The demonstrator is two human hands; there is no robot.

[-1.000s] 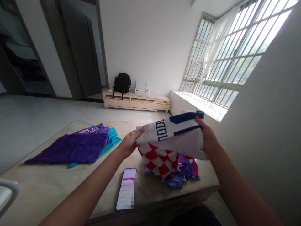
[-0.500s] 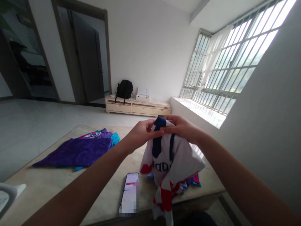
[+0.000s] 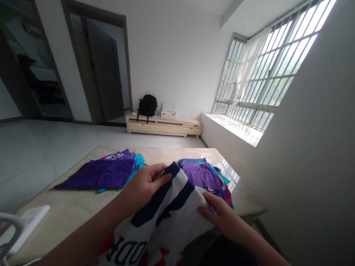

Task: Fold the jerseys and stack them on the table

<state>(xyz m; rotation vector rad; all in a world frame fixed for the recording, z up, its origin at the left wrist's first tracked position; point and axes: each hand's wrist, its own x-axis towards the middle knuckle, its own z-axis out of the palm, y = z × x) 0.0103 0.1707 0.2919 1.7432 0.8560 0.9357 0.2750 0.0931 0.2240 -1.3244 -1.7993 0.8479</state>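
Note:
A white jersey (image 3: 183,218) with navy bands, dark lettering and red checks hangs from both of my hands above the near part of the table. My left hand (image 3: 149,184) pinches its navy upper edge between thumb and fingers. Lower and to the right, my right hand (image 3: 217,212) grips the white cloth at the side. The jersey's lower part runs out of view at the bottom. Just beyond my right hand lies a pile of purple and teal clothes (image 3: 198,173), partly covered by the jersey.
On the table (image 3: 74,207), purple and blue clothes (image 3: 102,171) lie at the left. A white object (image 3: 33,221) sits at the near left. Against the far wall, a low cabinet (image 3: 141,127) bears a black backpack (image 3: 148,105) and a white box (image 3: 168,114). A person (image 3: 30,74) is beyond the left doorway.
Both hands have come lower and moved apart, spreading the jersey's upper edge between them. The jersey has shifted left and nearer, uncovering the right-hand pile. The phone is no longer visible.

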